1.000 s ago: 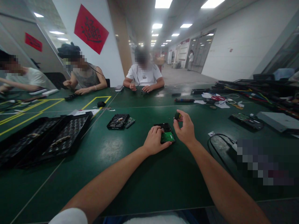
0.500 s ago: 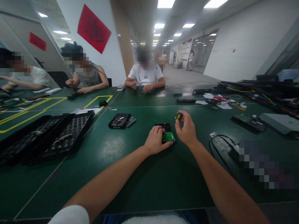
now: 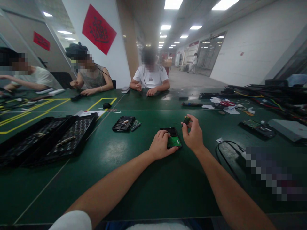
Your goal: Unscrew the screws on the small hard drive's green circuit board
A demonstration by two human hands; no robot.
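Bright ceiling lights [image 3: 173, 4], glare on tabletop [image 3: 112, 153], edges stretched, distance perhaps blurred

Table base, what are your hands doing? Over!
Left hand on black device with green circuit board, partly hiding it. Right hand pinching small dark object, unidentifiable. Over.

left hand [image 3: 159, 143] lies upon the black unit with green board [image 3: 174, 142] on the bench [image 3: 144, 191] | right hand [image 3: 194, 134] holds, by pinching, one small dark object [image 3: 186, 120], near the unit | open black case [image 3: 82, 139] lies at left | one person in white [image 3: 150, 78] sits opposite
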